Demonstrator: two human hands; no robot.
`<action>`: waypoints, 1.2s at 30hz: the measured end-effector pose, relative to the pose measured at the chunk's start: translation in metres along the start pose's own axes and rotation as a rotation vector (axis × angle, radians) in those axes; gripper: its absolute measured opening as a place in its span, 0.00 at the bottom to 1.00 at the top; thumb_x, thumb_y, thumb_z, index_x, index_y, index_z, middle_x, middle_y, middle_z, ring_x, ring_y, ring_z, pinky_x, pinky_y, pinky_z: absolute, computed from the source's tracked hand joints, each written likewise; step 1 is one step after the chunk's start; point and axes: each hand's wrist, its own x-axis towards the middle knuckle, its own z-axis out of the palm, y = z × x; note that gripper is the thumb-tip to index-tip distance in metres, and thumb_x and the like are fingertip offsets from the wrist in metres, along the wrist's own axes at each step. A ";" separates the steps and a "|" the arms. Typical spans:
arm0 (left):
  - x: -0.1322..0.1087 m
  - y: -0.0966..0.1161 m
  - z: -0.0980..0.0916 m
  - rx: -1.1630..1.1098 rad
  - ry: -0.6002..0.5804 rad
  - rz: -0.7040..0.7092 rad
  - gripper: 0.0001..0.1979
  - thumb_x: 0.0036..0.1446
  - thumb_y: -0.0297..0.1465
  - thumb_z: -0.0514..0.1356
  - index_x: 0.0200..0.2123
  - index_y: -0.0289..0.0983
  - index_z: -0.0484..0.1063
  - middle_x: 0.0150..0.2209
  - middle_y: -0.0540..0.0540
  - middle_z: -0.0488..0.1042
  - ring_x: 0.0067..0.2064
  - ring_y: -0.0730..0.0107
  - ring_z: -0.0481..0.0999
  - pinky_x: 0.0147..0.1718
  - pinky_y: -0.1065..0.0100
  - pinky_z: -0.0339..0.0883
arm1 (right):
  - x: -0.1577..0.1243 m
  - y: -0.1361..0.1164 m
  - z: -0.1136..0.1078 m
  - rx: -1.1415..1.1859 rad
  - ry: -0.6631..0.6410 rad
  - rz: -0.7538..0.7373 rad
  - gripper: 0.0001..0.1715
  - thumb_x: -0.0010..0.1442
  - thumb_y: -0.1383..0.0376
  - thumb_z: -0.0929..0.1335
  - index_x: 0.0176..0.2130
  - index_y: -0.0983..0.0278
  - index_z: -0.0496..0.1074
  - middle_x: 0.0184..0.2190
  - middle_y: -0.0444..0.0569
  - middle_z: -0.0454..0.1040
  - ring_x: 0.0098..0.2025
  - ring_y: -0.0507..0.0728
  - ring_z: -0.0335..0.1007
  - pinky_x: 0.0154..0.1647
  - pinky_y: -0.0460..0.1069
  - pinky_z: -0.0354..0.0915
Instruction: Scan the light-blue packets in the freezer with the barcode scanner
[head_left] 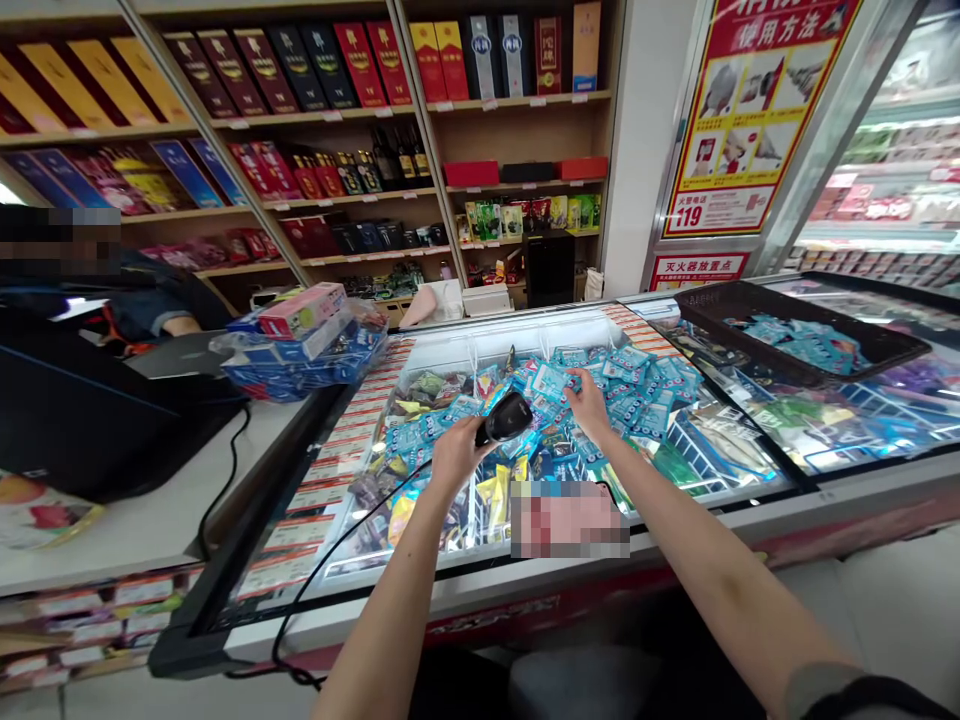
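My left hand (456,452) is closed round a black corded barcode scanner (505,417), held over an open chest freezer (480,585). Its black cable (330,560) trails down over the freezer's front edge. My right hand (587,402) reaches into the freezer and pinches one of the many blue ice-cream packets (551,381) lying in a heap there. The scanner's head points toward that packet, a short way to its left. Yellow and green wrapped items (491,497) lie in wire baskets below my hands.
A white counter (150,530) at the left carries a black monitor (82,415) and a stack of blue and pink boxes (304,345). Another person (112,290) sits behind it. A black tray (795,335) rests on the freezer's right lid. Shelves of boxed bottles (360,70) line the back wall.
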 end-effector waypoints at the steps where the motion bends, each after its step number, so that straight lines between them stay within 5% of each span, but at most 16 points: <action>1: -0.001 0.000 0.000 -0.002 0.000 -0.002 0.15 0.53 0.40 0.57 0.43 0.40 0.69 0.41 0.45 0.74 0.43 0.61 0.73 0.33 0.68 0.63 | -0.001 0.001 -0.001 -0.003 0.005 -0.004 0.21 0.56 0.62 0.59 0.50 0.62 0.61 0.27 0.43 0.67 0.25 0.55 0.62 0.34 0.52 0.61; 23: -0.010 0.005 0.006 0.022 0.030 -0.017 0.16 0.54 0.39 0.56 0.45 0.40 0.69 0.41 0.43 0.74 0.43 0.60 0.73 0.33 0.68 0.63 | -0.011 0.004 -0.016 -0.061 0.059 -0.025 0.23 0.57 0.60 0.59 0.52 0.62 0.61 0.30 0.47 0.70 0.29 0.57 0.65 0.36 0.53 0.62; 30: -0.026 -0.026 -0.002 0.062 0.123 -0.079 0.18 0.53 0.37 0.57 0.48 0.40 0.67 0.44 0.42 0.73 0.46 0.58 0.72 0.36 0.66 0.64 | -0.009 0.008 -0.020 -0.232 0.122 -0.026 0.21 0.57 0.62 0.60 0.49 0.64 0.66 0.43 0.55 0.68 0.43 0.60 0.63 0.45 0.55 0.60; 36: -0.052 -0.060 -0.008 0.130 0.169 -0.136 0.18 0.54 0.35 0.56 0.48 0.39 0.66 0.42 0.41 0.73 0.46 0.56 0.71 0.38 0.65 0.63 | -0.015 0.006 -0.014 -0.506 0.247 0.035 0.19 0.54 0.64 0.64 0.46 0.65 0.69 0.54 0.61 0.59 0.55 0.69 0.49 0.52 0.63 0.50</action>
